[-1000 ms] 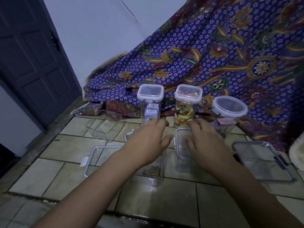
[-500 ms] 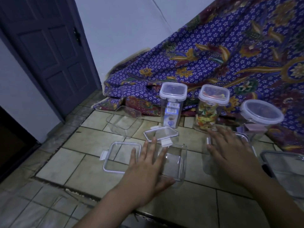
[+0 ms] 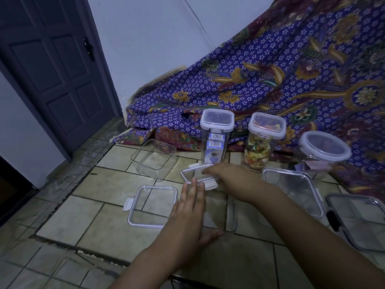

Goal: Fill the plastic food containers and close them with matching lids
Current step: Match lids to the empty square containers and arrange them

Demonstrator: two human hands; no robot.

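Hands: left hand [image 3: 190,209] flat, fingers straight, over clear container [image 3: 231,215]; right hand [image 3: 223,173] reaching onto small lid [image 3: 191,174], grip unclear.

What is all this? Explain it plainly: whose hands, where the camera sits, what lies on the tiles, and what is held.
There is no machine here: a person works with bare hands. Every picture comes from one camera worn on the head, looking down. On the tiles, three closed jars stand at the back: a carton jar, a colourful jar and a round jar. Nearer lie an empty tub, a square lid and a small lid. The left hand is flat with straight fingers and holds nothing. The right hand reaches across onto the small lid; whether it grips it is unclear.
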